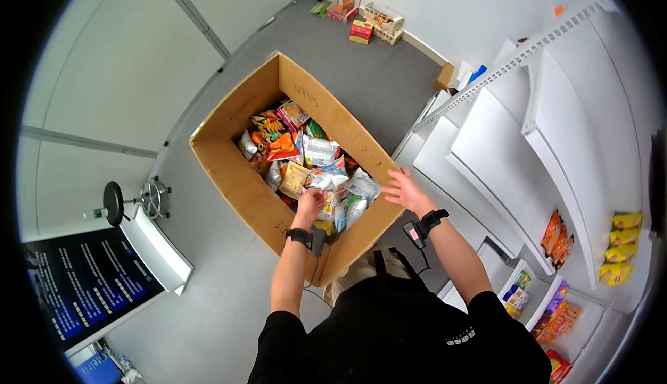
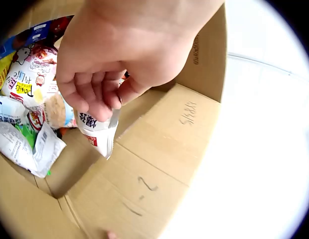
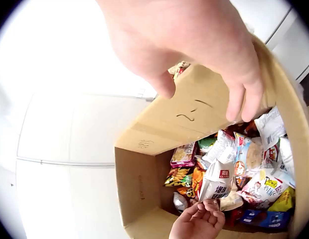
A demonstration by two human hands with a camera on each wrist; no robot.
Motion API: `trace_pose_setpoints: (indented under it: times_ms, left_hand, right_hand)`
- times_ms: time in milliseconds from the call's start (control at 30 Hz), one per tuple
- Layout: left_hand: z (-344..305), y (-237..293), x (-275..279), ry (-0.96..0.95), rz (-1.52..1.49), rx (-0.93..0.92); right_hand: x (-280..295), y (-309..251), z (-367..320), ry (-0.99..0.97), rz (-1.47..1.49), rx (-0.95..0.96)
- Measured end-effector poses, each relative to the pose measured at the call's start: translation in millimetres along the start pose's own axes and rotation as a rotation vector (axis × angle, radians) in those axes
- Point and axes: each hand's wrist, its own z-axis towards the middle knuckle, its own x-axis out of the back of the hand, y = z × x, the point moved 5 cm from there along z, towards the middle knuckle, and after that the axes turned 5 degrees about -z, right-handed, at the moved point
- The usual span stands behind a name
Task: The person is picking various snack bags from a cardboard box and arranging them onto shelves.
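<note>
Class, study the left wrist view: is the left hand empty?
No, the left hand pinches a white packet between its thumb and fingers.

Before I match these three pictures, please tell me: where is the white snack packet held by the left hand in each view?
Head: near the middle, apparently the white snack packet by the left hand; its label is unreadable.
Left wrist: left of centre, the packet hangs below the fingers.
Right wrist: lower right of centre, the packet stands above the left hand.
Shared landmark: the handwritten 2-like mark on the cardboard box.
</note>
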Motion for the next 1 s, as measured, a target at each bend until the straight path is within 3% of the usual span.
trace_pose_setpoints:
  times_ms: [100, 333, 467, 567, 700, 767, 1000]
  left_hand:
    - [-62, 7, -15, -0.104, 0.152, -0.079]
    - [-188, 7, -39, -0.413, 0.196, -0.142]
    - [-238, -4, -55, -0.473, 0.152, -0.05]
    - [-266, -9, -67, -0.572, 0.091, 0.062]
    - [-288, -23, -89, -0.763, 0.062, 0.2]
    - [-292, -33, -105, -0.838, 0.058, 0.284]
    - [-312, -80, -164, -0.904, 0.227, 0.428]
  right_hand:
    - [-12, 8, -37, -0.03, 0.075, 0.159]
    - [-55, 44, -135, -0.134, -0.322, 0.461]
    - [-64, 66, -162, -0.124, -0.448, 0.75]
    - [-63, 88, -171, -0.12, -0.433, 0.858]
    - [-44, 101, -207, 0.179, -0.558, 0.991]
    - [-33, 105, -228, 0.238, -0.497, 0.992]
    - [22, 148, -281, 0.516, -0.421, 0.966]
